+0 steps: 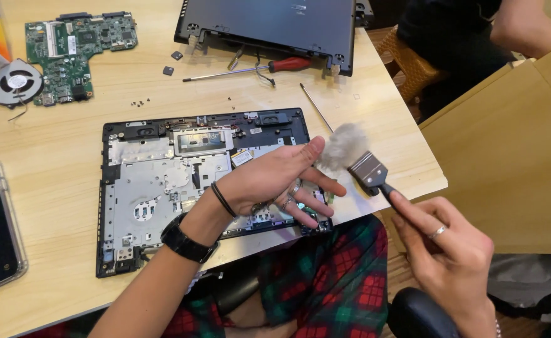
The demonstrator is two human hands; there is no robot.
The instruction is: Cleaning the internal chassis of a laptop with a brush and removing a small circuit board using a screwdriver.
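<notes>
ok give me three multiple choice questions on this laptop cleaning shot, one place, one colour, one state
1. Where does the circuit board lie?
A. far left of the table
B. on the lap
C. inside the open laptop base

2. What colour is the screwdriver handle?
A. blue
B. red
C. yellow

3. How is the left hand?
A. fisted
B. holding a phone
C. open, fingers against the brush bristles

Answers: 1 A, it sits beside the fan. 2 B, the handle is red. 3 C, the right hand holds the brush handle.
</notes>
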